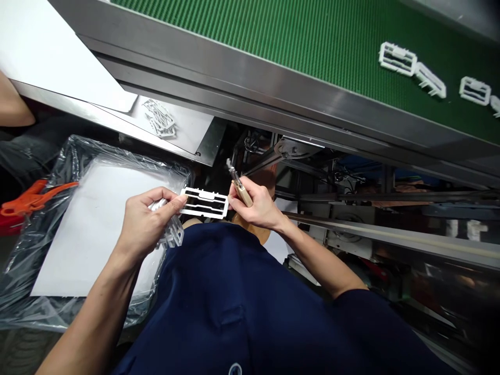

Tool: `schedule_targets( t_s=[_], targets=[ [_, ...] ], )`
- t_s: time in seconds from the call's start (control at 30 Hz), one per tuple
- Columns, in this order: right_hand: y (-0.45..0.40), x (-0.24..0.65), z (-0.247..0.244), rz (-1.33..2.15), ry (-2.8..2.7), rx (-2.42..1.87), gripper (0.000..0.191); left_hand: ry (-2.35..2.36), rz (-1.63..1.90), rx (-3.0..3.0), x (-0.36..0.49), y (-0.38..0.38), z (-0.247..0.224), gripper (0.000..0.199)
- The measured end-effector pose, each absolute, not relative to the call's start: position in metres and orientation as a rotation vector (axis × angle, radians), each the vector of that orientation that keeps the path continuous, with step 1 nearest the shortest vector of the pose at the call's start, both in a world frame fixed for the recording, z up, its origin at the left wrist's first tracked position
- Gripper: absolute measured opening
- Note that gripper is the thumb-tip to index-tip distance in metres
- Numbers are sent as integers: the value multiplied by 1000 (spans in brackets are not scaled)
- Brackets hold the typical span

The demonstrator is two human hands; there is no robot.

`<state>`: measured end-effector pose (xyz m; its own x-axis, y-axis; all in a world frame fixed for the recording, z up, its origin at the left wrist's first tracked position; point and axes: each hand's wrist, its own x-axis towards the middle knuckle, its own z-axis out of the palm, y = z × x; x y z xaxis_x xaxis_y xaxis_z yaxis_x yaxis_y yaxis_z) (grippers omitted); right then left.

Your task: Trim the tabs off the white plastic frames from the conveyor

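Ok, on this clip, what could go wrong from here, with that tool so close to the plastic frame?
The metal tip of the wood-handled tool in the right hand is close to the white plastic frame held by the left hand, so a slip could nick the frame or the left fingers. The spare frames bunched in that hand might also slip and drop into the machinery under the conveyor.

Left hand (pixel 146 221), plastic frame (pixel 203 202) — right hand (pixel 255 205), deburring tool (pixel 242 194)

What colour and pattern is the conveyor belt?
The conveyor belt is green with fine ribbing, clearest in the head view.
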<state>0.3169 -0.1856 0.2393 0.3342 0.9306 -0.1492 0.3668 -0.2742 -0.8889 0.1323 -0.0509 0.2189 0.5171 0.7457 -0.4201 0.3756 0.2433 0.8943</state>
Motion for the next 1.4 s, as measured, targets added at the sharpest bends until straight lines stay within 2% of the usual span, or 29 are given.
schedule_targets(
  t_s=[0.17,0.37,0.7,1.07,1.4],
  targets=[
    [-177,311,227,936,-801,-1613,21,1126,395,1131,133,-58,204,27],
    [-171,310,220,966,-638,-1516,27,1099,448,1048,133,-64,199,24],
    [-170,311,219,980,-617,-1522,30,1093,463,1028,134,-65,200,22],
    [-171,316,209,988,-569,-1463,30,957,317,984,128,-55,198,23],
    [-168,322,206,997,-553,-1432,33,975,433,1217,143,-48,184,21]
  ],
)
